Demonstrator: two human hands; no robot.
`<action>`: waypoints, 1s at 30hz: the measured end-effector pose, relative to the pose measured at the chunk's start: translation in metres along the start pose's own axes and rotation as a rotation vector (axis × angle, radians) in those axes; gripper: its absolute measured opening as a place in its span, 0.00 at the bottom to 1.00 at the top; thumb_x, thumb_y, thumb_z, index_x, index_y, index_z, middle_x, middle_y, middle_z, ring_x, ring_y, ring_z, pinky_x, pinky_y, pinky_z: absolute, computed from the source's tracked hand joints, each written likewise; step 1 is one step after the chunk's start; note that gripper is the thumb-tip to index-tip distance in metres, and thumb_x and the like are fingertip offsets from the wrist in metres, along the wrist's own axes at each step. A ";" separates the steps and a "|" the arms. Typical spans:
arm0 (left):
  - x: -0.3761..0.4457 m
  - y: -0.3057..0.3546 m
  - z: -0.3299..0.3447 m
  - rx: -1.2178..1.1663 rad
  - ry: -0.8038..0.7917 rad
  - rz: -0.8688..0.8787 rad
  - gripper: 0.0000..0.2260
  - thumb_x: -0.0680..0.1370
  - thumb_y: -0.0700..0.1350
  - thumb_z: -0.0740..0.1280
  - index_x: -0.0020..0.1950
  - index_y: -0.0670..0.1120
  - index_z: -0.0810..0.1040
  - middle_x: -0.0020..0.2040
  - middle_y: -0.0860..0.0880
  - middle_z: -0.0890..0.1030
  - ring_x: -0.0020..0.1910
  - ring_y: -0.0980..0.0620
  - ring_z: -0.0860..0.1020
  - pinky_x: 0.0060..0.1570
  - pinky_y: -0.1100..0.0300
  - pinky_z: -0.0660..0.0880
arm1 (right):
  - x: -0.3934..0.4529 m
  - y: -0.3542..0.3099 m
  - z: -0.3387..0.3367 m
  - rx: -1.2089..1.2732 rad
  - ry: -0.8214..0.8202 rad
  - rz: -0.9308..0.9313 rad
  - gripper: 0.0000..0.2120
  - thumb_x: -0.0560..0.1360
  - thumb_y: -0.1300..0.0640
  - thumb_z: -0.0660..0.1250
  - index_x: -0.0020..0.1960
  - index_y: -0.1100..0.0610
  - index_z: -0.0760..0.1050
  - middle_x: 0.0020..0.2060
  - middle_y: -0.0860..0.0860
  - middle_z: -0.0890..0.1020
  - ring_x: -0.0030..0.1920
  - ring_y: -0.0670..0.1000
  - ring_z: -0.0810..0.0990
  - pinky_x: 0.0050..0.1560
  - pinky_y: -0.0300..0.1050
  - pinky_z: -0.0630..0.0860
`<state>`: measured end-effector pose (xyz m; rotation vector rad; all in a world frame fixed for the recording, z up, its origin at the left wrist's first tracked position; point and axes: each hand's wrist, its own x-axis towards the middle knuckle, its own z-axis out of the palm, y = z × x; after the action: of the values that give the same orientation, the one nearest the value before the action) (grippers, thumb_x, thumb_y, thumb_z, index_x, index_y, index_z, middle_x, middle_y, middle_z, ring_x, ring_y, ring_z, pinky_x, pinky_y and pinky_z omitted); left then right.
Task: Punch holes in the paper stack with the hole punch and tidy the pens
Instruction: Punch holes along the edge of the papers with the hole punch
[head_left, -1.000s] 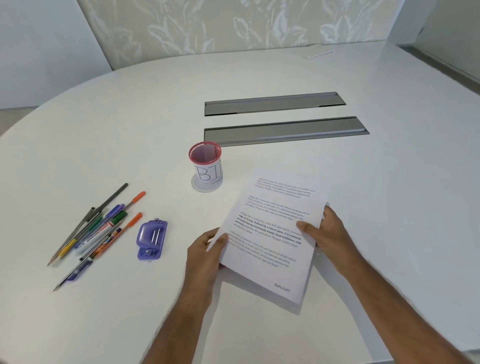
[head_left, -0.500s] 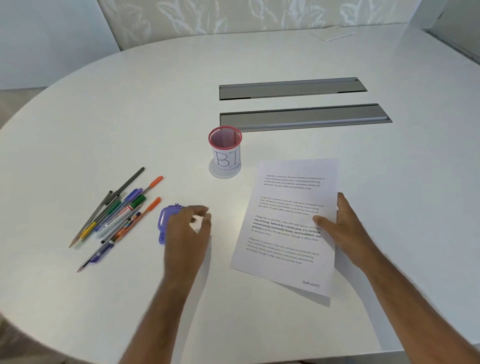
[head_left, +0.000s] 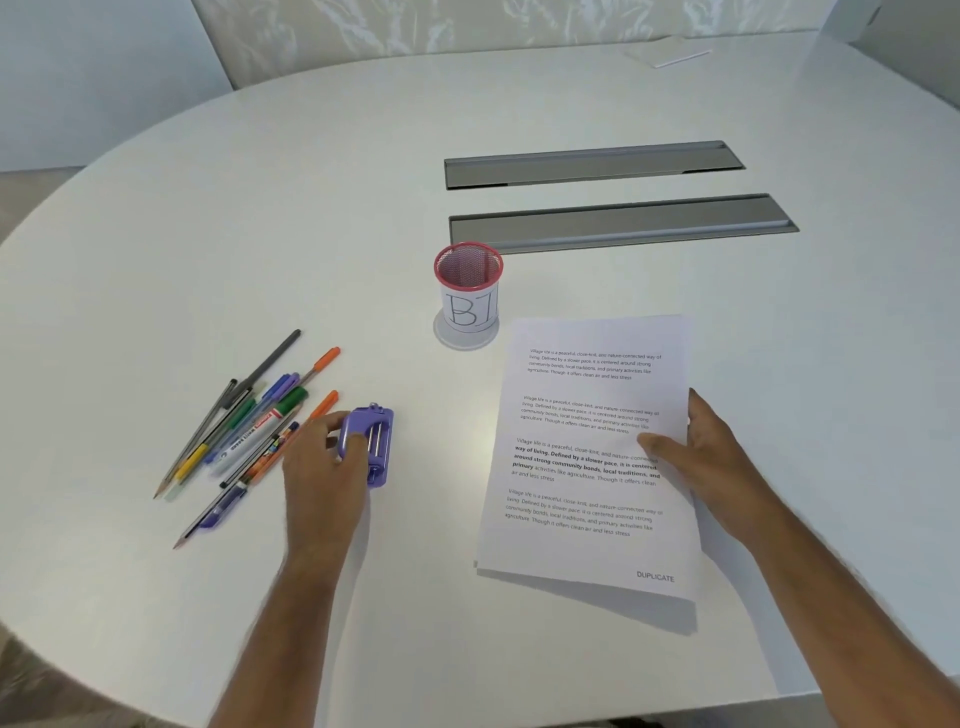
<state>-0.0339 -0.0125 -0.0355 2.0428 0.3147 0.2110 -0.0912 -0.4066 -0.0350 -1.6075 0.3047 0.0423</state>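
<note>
Big white table (head_left: 260, 208), with the paper stack (head_left: 587, 457) near its front edge and the right hand (head_left: 701, 457) pinching its right side. Pens (head_left: 249, 426) lie loose toward the left edge. Left hand (head_left: 322, 467) has its fingers curled on the purple hole punch (head_left: 371, 441).

The table (head_left: 260, 208) was finished in smooth, matt white, with two brushed grey metal trays (head_left: 618, 221) recessed near its far edge. The paper stack (head_left: 592, 457) appeared matt; the hole punch (head_left: 371, 441) was of glossy violet plastic with metal pins; the pen cup (head_left: 468, 270) was of red wire mesh.
</note>
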 end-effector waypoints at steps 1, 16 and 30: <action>0.000 0.000 0.000 0.012 -0.006 -0.003 0.05 0.81 0.47 0.67 0.55 0.53 0.81 0.50 0.55 0.82 0.48 0.50 0.82 0.38 0.62 0.76 | 0.000 0.001 0.001 0.010 -0.013 0.001 0.23 0.81 0.71 0.68 0.71 0.52 0.75 0.64 0.50 0.86 0.64 0.53 0.85 0.62 0.50 0.83; -0.011 0.012 0.034 -0.012 -0.154 0.041 0.09 0.81 0.44 0.67 0.60 0.53 0.80 0.54 0.54 0.83 0.52 0.51 0.81 0.37 0.70 0.76 | 0.006 -0.001 0.005 0.018 -0.038 0.014 0.22 0.80 0.70 0.70 0.68 0.49 0.78 0.61 0.49 0.88 0.60 0.52 0.87 0.54 0.41 0.84; -0.031 0.044 0.065 -0.100 -0.249 0.101 0.17 0.80 0.39 0.67 0.48 0.64 0.75 0.50 0.59 0.81 0.45 0.65 0.81 0.35 0.76 0.75 | 0.008 0.000 0.010 -0.044 -0.008 0.047 0.22 0.79 0.71 0.71 0.67 0.50 0.77 0.59 0.45 0.88 0.59 0.47 0.87 0.52 0.36 0.82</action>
<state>-0.0395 -0.0962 -0.0271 1.9621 0.0453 0.0320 -0.0818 -0.3984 -0.0373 -1.6432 0.3369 0.0922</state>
